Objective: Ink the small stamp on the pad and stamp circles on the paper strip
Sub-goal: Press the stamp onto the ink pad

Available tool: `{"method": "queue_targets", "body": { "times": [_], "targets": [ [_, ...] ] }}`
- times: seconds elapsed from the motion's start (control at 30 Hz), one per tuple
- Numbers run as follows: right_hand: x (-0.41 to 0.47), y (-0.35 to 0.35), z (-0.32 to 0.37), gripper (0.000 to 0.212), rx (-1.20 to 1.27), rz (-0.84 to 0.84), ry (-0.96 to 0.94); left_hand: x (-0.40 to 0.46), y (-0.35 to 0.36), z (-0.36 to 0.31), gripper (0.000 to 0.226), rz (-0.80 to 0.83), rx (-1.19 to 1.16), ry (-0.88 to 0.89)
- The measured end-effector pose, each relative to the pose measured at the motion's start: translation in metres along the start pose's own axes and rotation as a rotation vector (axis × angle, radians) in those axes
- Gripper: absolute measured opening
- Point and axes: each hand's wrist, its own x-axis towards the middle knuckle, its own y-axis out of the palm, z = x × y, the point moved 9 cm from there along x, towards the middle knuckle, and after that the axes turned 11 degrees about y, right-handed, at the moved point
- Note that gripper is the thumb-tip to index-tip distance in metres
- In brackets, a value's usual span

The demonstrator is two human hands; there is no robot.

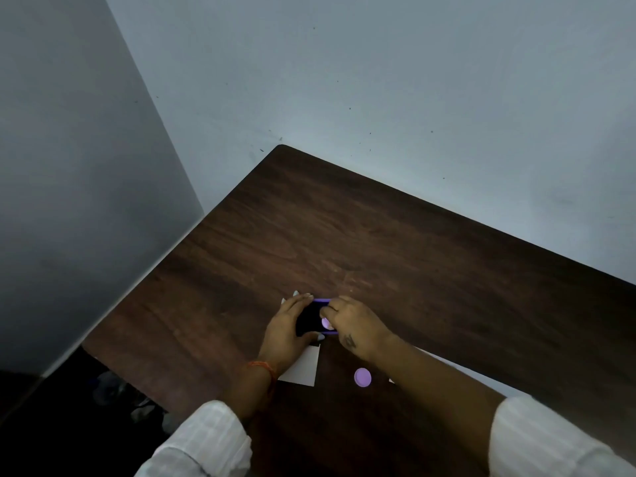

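The work looks to be at the inking step. The left hand (pixel 287 327) is cupped around the near-left edge of the purple ink pad (pixel 315 318), fingers curled against its rim to steady it on the table (pixel 378 235). The right hand (pixel 354 327) has its fingertips pinched on a small stamp (pixel 326 322), whose lilac round body shows pressed down on the dark pad surface. A loose lilac cap (pixel 362 377) lies on the table nearer the person, well apart from the pad. The paper (pixel 304 368) lies just below the pad, partly under the left wrist; its visible part is blank, so I judge that no circles are stamped yet, and all the stamping is left
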Motion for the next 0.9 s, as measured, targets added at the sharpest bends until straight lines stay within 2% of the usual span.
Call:
{"method": "queue_targets", "body": {
  "times": [0.13,0.27,0.43,0.63,0.8,0.9],
  "targets": [
    [-0.008,-0.001,-0.001,0.030,0.119,-0.070,0.115,0.000,-0.001,-0.001,0.074,-0.005,0.022,0.000],
    [0.005,-0.016,-0.011,0.021,0.200,-0.022,0.143,-0.001,-0.003,-0.005,0.074,-0.003,0.007,-0.006],
    [0.005,-0.007,0.007,0.031,0.072,-0.041,0.051,0.000,-0.002,-0.003,0.074,0.002,0.007,-0.005],
    [0.009,-0.004,0.012,0.038,-0.017,-0.047,0.107,0.000,-0.001,-0.003,0.072,-0.005,0.005,0.017],
    [0.015,-0.009,0.014,0.028,-0.076,0.043,-0.108,0.000,-0.002,-0.001,0.073,-0.014,-0.019,-0.003],
    [0.014,-0.004,0.014,0.035,-0.084,0.013,-0.018,0.001,-0.002,0.000,0.072,-0.014,-0.015,0.000]
  ]
}}
